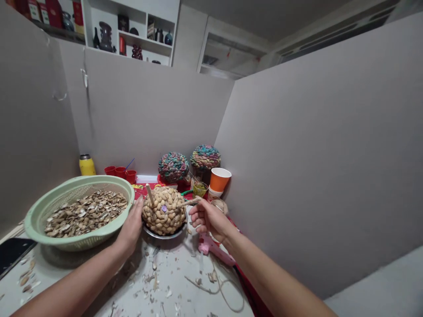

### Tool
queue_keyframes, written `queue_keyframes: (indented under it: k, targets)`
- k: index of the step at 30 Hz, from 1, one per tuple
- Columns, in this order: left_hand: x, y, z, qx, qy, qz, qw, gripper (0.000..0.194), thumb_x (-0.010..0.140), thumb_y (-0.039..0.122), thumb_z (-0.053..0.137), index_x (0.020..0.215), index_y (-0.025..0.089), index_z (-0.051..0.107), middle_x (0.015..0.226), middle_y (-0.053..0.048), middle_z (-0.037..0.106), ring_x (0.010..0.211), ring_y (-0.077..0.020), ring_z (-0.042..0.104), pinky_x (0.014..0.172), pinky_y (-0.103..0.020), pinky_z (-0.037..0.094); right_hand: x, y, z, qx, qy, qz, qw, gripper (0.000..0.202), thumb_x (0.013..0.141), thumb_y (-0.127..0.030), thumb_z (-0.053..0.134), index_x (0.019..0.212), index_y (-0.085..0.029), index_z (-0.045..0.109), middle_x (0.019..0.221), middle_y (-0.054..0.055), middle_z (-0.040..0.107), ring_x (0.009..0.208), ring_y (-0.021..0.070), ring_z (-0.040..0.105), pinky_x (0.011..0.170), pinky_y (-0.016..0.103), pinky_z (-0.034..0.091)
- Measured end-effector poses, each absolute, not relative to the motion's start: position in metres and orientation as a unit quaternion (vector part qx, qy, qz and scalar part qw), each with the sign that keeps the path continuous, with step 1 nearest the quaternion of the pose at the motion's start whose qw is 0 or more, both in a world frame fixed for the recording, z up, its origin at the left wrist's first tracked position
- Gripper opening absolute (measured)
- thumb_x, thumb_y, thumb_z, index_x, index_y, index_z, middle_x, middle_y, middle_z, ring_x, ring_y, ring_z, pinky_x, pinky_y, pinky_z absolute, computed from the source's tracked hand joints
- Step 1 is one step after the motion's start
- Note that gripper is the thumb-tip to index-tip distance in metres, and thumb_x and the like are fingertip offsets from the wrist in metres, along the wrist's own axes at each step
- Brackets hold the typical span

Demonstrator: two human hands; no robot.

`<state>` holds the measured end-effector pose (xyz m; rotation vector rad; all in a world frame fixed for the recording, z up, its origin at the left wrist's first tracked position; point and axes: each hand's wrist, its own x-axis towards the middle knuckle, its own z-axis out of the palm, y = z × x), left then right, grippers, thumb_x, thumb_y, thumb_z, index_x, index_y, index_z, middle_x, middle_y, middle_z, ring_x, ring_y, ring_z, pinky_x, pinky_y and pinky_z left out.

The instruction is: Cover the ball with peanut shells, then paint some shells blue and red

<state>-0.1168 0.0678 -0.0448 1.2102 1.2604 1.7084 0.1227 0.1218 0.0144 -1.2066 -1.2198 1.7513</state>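
Note:
In the middle of the table a round ball covered in tan, peanut-like shells [167, 219] sits in a shallow metal bowl [158, 237]. A purple button-like spot [164, 208] shows on its front, and a pale stick [150, 193] juts from its upper left. My left hand [132, 222] lies with extended fingers along the ball's left side, beside the colander. At the right, my right hand [208, 218] pinches the outer end of a twine-coloured stick [190, 203] that projects from the ball. Below that hand lies a pink glue gun [214, 251].
A green colander [29, 224] full of empty shells stands left. Behind are two multicoloured shell-covered balls [173, 166], an orange paper cup [220, 179], red cups [120, 172] and a yellow bottle [87, 166]. Loose twine [228, 304] and shell bits litter the front. Grey partitions enclose the table.

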Motion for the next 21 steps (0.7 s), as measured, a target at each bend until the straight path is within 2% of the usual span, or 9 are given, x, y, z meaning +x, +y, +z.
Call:
queue_keyframes:
  k: [4,8,12,17,21]
  targets:
    - [-0.111,0.061,-0.034,0.442,0.525,0.627,0.368,0.067,0.093,0.065,0.046,0.14,0.018,0.054,0.162,-0.016,0.034,0.153,-0.0291,0.024,0.124,-0.053,0.009,0.111,0.127,0.005,-0.482,-0.463,0.683,0.294,0.058,0.101,-0.055,0.037,0.069,-0.013,0.06,0.056,0.007,0.063,0.04,0.013,0.062,0.033,0.017,0.045]
    - [-0.106,0.055,-0.023,0.47,0.516,0.627,0.347,0.061,0.096,0.06,0.044,0.144,0.023,0.05,0.163,-0.01,0.035,0.153,-0.0242,0.024,0.125,-0.048,0.008,0.104,0.128,-0.001,-0.469,-0.479,0.681,0.296,0.063,0.097,-0.066,0.036,0.065,-0.015,0.055,0.056,0.007,0.062,0.042,0.0156,0.064,0.033,0.02,0.048]
    - [-0.101,0.046,-0.01,0.512,0.493,0.627,0.318,0.059,0.099,0.055,0.042,0.15,0.026,0.041,0.163,-0.005,0.034,0.153,-0.0189,0.023,0.126,-0.04,0.008,0.105,0.124,0.005,-0.43,-0.488,0.689,0.319,0.06,0.09,-0.073,0.045,0.083,-0.016,0.061,0.059,0.004,0.063,0.046,0.0164,0.067,0.037,0.021,0.051]
    - [-0.099,0.04,-0.005,0.596,0.446,0.645,0.172,0.052,0.101,0.044,0.045,0.151,0.034,0.038,0.166,-0.001,0.029,0.154,-0.0201,0.019,0.126,-0.041,0.009,0.107,0.111,0.015,-0.363,-0.484,0.73,0.318,0.054,0.096,-0.065,0.043,0.106,-0.016,0.065,0.071,0.007,0.071,0.055,0.0188,0.071,0.043,0.025,0.056]
    - [-0.106,0.035,-0.008,0.684,0.347,0.641,0.031,0.046,0.102,0.032,0.044,0.146,0.045,0.042,0.165,0.003,0.029,0.154,-0.0253,0.02,0.125,-0.05,0.013,0.105,0.101,0.017,-0.305,-0.469,0.759,0.333,0.054,0.099,-0.063,0.037,0.118,-0.02,0.062,0.083,0.007,0.076,0.062,0.0185,0.073,0.054,0.028,0.059]
